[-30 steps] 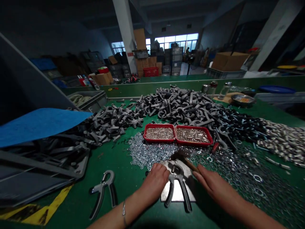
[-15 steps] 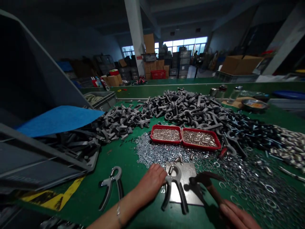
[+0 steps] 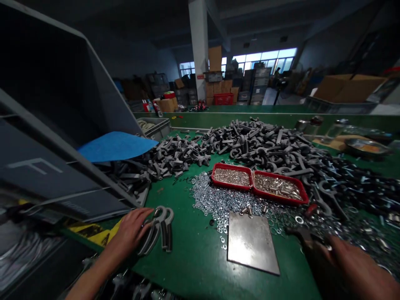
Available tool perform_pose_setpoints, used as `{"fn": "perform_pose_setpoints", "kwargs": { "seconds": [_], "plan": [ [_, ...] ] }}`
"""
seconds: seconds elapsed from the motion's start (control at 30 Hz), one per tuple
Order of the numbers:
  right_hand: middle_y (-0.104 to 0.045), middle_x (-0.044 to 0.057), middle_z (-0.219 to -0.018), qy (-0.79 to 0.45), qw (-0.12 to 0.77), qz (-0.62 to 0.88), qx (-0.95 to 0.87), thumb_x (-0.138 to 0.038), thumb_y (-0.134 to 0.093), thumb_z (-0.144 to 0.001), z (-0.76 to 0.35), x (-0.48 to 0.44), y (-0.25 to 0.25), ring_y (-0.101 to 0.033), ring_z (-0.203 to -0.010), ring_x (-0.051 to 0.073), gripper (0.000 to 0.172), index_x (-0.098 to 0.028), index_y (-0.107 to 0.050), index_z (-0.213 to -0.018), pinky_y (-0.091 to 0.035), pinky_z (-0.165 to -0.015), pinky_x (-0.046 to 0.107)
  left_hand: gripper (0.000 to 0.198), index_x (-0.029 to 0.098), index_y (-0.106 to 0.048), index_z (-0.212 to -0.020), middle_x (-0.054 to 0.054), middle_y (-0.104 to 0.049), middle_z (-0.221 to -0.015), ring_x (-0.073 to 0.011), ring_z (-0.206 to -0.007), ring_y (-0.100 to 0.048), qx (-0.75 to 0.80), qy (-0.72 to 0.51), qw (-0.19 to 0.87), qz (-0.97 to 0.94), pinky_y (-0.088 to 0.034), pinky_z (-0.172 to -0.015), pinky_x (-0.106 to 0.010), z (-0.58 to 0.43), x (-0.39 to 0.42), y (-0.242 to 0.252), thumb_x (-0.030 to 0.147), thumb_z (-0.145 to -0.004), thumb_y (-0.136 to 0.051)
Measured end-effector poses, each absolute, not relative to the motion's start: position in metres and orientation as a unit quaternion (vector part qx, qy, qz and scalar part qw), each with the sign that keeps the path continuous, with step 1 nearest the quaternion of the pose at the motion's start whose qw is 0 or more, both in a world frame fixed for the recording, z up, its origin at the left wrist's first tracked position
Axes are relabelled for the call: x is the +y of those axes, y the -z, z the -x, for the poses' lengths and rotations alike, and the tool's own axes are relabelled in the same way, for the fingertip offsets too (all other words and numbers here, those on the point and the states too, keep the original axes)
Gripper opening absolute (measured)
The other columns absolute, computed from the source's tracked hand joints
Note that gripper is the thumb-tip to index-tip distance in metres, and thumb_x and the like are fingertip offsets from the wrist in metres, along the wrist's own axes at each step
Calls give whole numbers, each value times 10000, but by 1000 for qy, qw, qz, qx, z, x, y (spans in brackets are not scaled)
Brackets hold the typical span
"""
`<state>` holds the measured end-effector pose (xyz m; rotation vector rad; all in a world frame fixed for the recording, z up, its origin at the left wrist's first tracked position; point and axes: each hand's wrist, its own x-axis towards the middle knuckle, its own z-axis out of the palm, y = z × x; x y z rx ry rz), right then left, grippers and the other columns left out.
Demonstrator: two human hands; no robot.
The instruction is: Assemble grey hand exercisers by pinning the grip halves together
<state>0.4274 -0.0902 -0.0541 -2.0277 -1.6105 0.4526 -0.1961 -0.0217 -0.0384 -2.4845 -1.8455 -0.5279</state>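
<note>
My left hand (image 3: 133, 227) is closed on a grey spring clamp (image 3: 151, 237) with dark handle grips, at the left of the green table. A second clamp of the same kind (image 3: 168, 225) lies right beside it, and the two overlap. Blurred at the lower right, my right hand (image 3: 356, 260) grips a hammer (image 3: 303, 236) low over loose metal rings. Between my hands lies a bare square metal plate (image 3: 251, 246). Short metal pins (image 3: 246, 211) rest at its far edge.
Two red trays (image 3: 231, 176) of small metal parts stand beyond the plate. Loose nuts (image 3: 211, 198) spread before them. Grey clamp pieces (image 3: 259, 141) are heaped behind. A large grey crate (image 3: 71, 179) leans at the left, a blue sheet (image 3: 118, 146) at its mouth.
The clamp from the metal plate is now at the left beside the other one, my left hand having moved there. My right hand and hammer have moved right, away from the plate. The view has shifted left.
</note>
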Motion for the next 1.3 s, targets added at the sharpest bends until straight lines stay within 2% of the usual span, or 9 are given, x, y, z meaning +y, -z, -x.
{"fn": "perform_pose_setpoints", "kwargs": {
  "seconds": [0.1, 0.2, 0.33, 0.43, 0.6, 0.77, 0.93, 1.13, 1.3],
  "plan": [
    [-663, 194, -1172, -116, 210, 641, -729, -339, -456, -913, -398, -45, 44, -617, -1063, 339, 288, -240, -669, -1080, -477, -943, 508, 290, 241, -604, -1200, -79, -664, -1174, -236, -1115, -592, -555, 182, -41, 811, -432, -1013, -395, 116, -16, 26, 301, -1010, -393],
    [-601, 126, -1330, -137, 181, 569, -791, -101, -378, -882, -363, -5, 46, -550, -1184, 282, 428, -226, -631, -1204, -429, -1026, 447, 233, 218, -629, -1121, -77, -668, -1089, -223, -1011, -622, -536, 54, -87, 838, -477, -903, -338, 41, 0, 32, 215, -989, -437],
    [-683, 100, -1065, -160, 179, 579, -779, -172, -482, -897, -358, 17, 57, -601, -982, 261, 230, -230, -686, -986, -475, -920, 399, 219, 182, -654, -977, -95, -663, -999, -242, -956, -619, -526, 5, -76, 847, -476, -865, -347, -6, 21, 51, 85, -922, -466],
    [-675, 99, -992, -190, 221, 604, -742, -291, -544, -903, -373, 13, 62, -597, -958, 274, 148, -217, -670, -930, -464, -926, 430, 257, 189, -651, -965, -94, -649, -1002, -244, -964, -599, -513, -4, -70, 856, -463, -877, -360, -7, 25, 59, 47, -906, -445],
    [-670, 91, -1075, -293, 338, 625, -640, -428, -513, -938, -375, 3, 60, -613, -1032, 263, 290, -196, -605, -1086, -458, -972, 436, 250, 185, -631, -961, -89, -645, -1008, -244, -968, -591, -517, -8, -48, 855, -458, -887, -365, 0, 29, 67, 61, -924, -417],
    [-690, 60, -918, -458, 410, 585, -530, -540, -512, -943, -350, -18, 52, -643, -693, 174, 410, -185, -537, -1146, -539, -656, 328, 206, 145, -594, -999, -115, -654, -998, -256, -948, -606, -535, 1, -42, 844, -469, -888, -390, -8, 39, 72, 87, -950, -402],
    [-654, 2, -824, -670, 522, 451, -274, -408, -756, -831, -319, -52, 49, -586, -663, 114, 325, -196, -642, -1050, -478, -640, 244, 274, 129, -595, -1016, -139, -646, -1038, -269, -994, -586, -542, 2, -33, 840, -452, -937, -426, -10, 35, 68, 8, -906, -376],
    [-591, -12, -782, -719, 524, 393, -235, -353, -712, -883, -276, -83, 56, -550, -675, 117, 188, -204, -669, -990, -455, -618, 236, 193, 125, -597, -954, -162, -634, -1028, -301, -999, -573, -542, 37, -54, 838, -446, -938, -488, -10, 29, 71, 54, -899, -427],
    [-557, -22, -721, -730, 519, 365, -254, -366, -699, -890, -248, -97, 64, -500, -605, 103, 193, -180, -652, -913, -436, -580, 235, 208, 163, -583, -908, -107, -651, -984, -247, -979, -604, -537, 113, -113, 828, -464, -946, -414, -7, 31, 67, 11, -851, -453]
  ]
}}
